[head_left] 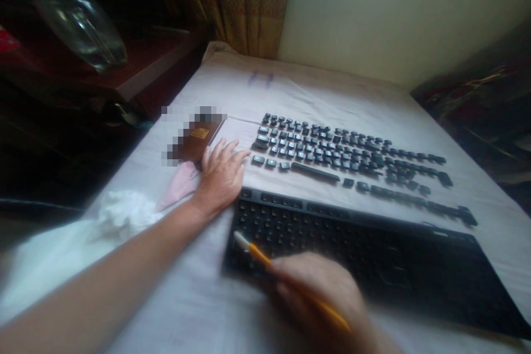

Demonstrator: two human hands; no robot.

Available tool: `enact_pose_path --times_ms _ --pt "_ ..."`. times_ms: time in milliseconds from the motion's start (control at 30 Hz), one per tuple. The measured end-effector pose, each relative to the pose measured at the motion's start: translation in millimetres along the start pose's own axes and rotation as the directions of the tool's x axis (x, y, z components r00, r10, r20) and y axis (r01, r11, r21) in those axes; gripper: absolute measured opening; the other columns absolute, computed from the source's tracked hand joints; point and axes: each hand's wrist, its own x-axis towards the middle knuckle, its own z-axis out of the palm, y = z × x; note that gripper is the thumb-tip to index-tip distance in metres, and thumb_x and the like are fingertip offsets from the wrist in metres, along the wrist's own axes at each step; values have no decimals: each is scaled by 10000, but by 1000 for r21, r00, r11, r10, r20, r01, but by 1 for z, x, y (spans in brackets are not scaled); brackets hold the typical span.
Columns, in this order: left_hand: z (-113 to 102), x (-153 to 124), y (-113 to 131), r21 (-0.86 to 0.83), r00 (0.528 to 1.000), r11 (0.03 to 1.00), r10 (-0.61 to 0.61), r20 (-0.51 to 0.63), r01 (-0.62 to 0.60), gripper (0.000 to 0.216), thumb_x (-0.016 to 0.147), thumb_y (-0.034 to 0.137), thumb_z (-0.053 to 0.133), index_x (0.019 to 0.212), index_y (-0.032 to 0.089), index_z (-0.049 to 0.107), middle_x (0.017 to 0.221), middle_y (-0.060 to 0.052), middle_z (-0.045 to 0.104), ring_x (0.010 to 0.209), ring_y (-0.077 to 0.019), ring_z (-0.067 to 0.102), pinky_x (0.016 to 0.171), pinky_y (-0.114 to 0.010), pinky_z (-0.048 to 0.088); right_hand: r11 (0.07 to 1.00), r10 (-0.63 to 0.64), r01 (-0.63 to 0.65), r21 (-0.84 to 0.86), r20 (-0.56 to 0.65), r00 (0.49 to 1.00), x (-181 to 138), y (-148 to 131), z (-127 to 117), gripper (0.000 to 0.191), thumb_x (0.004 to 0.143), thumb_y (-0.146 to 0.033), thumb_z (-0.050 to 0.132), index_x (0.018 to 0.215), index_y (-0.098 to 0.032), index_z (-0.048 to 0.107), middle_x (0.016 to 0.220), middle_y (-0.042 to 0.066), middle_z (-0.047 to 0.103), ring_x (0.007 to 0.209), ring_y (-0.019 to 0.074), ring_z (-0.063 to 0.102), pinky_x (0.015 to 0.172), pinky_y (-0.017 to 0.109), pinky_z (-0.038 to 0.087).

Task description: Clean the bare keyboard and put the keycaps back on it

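Note:
A black keyboard frame (373, 254) with its keycaps removed lies on a white cloth. Behind it the loose black keycaps (344, 155) are laid out in rows. My right hand (319, 293) is closed round a thin brush with an orange handle (259, 254); its pale tip rests on the keyboard's left end. My left hand (219, 174) lies flat on the cloth just left of the keyboard's far left corner, fingers stretched out and holding nothing.
A brown box (199, 141) sits beyond my left hand, with a pink cloth (178, 188) and crumpled white tissue (124, 213) to its left. The white-covered table (290, 88) ends at a dark shelf on the left and a curtain (244, 5) behind.

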Motion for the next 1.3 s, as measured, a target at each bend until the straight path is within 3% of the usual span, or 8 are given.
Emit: enact_pose_path --times_ms 367,600,767,1300 --pt "-2 0 2 -7 1000 1000 -12 9 12 416 918 257 394 1273 283 610 1522 -54 489 1489 -293 302 1228 -628 159 1000 19 -19 -4 -14 1000 -4 -3 -3 251 864 -34 566 1059 -175 639 788 45 776 621 144 739 587 213 601" --pt "-2 0 2 -3 1000 1000 -9 18 9 410 925 251 395 1276 279 604 1528 -54 481 1493 -297 293 1228 -631 157 1000 3 -2 16 -27 1000 -1 -1 -1 242 899 -45 571 1089 -178 640 819 53 787 677 147 759 641 210 613" --pt "-1 0 1 3 1000 1000 -11 25 11 413 926 251 403 1290 276 597 1536 -54 472 1499 -296 281 1232 -619 154 996 80 -78 41 -46 996 -3 -4 -8 283 878 -43 581 1104 -201 642 839 37 788 679 152 758 630 208 609" --pt "-3 0 3 12 999 1000 -26 43 26 427 916 240 416 1302 274 598 1545 -53 461 1504 -296 270 1241 -602 148 998 27 -31 60 75 997 -4 -1 0 152 947 -107 548 1030 -174 657 796 38 779 626 138 727 593 220 566"
